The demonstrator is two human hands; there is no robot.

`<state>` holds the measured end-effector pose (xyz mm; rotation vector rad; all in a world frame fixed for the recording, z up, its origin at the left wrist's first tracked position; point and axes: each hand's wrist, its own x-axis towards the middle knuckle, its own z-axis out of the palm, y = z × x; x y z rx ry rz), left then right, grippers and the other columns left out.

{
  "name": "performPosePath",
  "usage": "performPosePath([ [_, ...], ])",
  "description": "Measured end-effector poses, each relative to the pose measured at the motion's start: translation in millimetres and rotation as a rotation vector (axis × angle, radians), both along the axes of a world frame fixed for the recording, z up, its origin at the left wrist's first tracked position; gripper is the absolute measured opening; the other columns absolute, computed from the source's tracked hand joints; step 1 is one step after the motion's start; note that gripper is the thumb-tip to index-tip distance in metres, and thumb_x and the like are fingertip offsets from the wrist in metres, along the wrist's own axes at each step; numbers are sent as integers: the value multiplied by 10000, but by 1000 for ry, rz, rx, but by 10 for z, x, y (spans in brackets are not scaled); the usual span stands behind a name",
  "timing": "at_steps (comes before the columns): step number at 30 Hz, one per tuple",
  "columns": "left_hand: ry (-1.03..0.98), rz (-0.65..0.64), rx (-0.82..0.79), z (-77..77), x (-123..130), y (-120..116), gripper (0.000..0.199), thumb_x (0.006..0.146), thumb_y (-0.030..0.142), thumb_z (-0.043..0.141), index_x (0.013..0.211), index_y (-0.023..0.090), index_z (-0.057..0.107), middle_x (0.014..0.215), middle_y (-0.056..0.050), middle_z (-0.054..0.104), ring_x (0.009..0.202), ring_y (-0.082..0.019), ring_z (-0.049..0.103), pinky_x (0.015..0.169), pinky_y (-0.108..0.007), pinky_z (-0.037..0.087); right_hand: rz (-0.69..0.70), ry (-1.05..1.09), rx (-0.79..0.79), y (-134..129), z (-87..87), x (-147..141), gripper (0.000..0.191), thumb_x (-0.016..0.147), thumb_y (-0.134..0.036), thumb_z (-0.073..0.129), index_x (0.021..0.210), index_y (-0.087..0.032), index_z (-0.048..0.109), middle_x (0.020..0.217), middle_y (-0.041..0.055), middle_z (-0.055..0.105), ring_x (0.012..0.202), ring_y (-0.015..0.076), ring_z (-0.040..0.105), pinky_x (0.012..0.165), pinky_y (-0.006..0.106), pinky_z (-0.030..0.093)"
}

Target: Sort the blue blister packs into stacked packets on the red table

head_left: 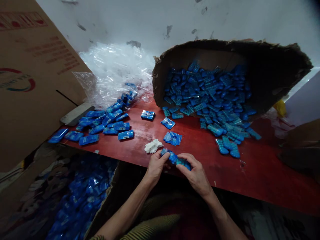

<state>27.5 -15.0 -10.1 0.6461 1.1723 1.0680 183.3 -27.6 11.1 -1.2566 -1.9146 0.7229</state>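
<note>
At the front edge of the red table, my left hand [156,166] pinches a blue printed card [172,157]. My right hand [195,171] grips a blue-green item [183,163] that touches the card's right side. Just behind my left hand lies a crumpled white wad [153,146]. Beyond the hands are a small spread of blue cards [172,138], another flat blue packet [167,123] and a small blue stack [147,115]. Several wrapped blue packs [126,134] lie to the left.
A cardboard container [272,76] on its side spills blue-green items [205,90] onto the red table [250,173]. Clear plastic bags [117,66] are heaped at the back left. A large carton [37,76] stands left. Below it, an open box holds blue packs [85,190].
</note>
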Motion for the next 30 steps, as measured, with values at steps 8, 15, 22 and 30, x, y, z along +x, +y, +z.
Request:
performPosePath([
  [8, -365, 55, -122, 39, 171, -43, 193, 651, 272, 647, 749, 129, 564, 684, -10, 611, 578, -101, 562, 559, -222, 459, -93, -6, 164, -66, -179, -149, 236, 788, -195, 490, 1009, -197, 571, 1021, 96, 560, 956, 218, 490, 823, 405, 430],
  [15, -398, 89, -191, 136, 125, 17, 168, 655, 255, 646, 751, 148, 558, 701, -18, 633, 633, -134, 597, 630, -276, 480, 2, 560, -375, 16, -163, -71, 282, 776, -239, 515, 1055, -213, 554, 1045, 60, 591, 963, 190, 549, 848, 358, 448],
  [22, -213, 46, -48, 132, 229, 18, 238, 640, 288, 656, 790, 123, 574, 703, -39, 646, 595, -139, 597, 607, -278, 481, -246, 655, -416, 169, -210, -153, 289, 730, -294, 567, 999, -189, 585, 977, 65, 611, 875, 191, 565, 814, 368, 444],
  [30, -437, -52, -137, 240, 68, 139, 255, 716, 280, 591, 942, 165, 565, 878, -56, 644, 686, -137, 608, 589, -250, 490, 97, 742, -543, 329, -67, 14, 411, 697, -274, 619, 1096, -236, 528, 1067, 37, 563, 944, 167, 528, 857, 327, 407],
])
